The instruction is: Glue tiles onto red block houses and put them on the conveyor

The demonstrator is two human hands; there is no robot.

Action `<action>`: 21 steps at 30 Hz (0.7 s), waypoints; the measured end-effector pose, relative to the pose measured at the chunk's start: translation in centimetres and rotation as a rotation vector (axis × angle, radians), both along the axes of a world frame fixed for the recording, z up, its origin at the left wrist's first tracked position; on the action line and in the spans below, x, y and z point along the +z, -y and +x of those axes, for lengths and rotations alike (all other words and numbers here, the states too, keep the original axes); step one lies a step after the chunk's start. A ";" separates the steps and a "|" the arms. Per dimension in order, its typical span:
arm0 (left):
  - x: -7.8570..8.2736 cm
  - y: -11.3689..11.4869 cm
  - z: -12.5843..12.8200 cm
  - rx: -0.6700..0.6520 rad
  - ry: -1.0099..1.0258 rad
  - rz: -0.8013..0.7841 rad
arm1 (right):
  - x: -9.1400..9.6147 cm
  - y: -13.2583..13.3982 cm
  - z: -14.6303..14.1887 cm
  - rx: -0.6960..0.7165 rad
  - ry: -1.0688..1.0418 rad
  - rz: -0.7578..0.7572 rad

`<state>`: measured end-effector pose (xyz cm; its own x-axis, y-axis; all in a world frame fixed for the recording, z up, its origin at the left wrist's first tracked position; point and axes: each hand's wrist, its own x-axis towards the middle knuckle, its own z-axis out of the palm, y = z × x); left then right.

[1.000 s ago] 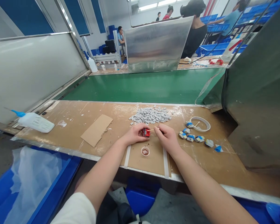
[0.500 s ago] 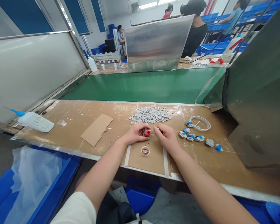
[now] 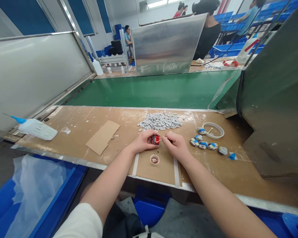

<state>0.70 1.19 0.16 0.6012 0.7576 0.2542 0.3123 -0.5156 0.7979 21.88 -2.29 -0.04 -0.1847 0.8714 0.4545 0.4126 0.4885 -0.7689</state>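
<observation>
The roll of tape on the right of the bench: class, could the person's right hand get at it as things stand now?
Probably yes. The roll of tape lies flat on the bench, beyond the blue-and-white pieces; only bare board lies between. But the right hand is pinching a thin stick.

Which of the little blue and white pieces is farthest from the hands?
The blue piece at the far right end of the row; the others lie closer to the right hand.

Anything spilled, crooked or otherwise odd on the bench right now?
Nothing serious. The squeeze bottle lies on its side at the table's left end, no spill visible. White smears mark the brown surface. The grey chip pile is loose, with strays.
</observation>
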 end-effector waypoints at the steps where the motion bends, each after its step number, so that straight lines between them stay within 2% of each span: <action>1: 0.0 0.0 0.0 0.003 -0.002 -0.002 | 0.0 0.0 0.0 0.001 0.002 -0.006; 7: 0.0 0.0 0.0 -0.001 0.002 0.005 | -0.2 -0.1 0.1 0.008 0.018 0.005; 13: -0.1 0.0 0.0 -0.013 0.016 0.007 | -0.4 -0.1 0.2 -0.050 0.028 0.011; 19: -0.2 -0.1 -0.1 -0.001 0.010 -0.006 | 0.3 0.1 0.3 -0.036 -0.001 0.032; 21: -0.3 0.0 -0.1 0.008 0.010 -0.019 | 0.5 0.3 0.3 0.019 -0.023 0.040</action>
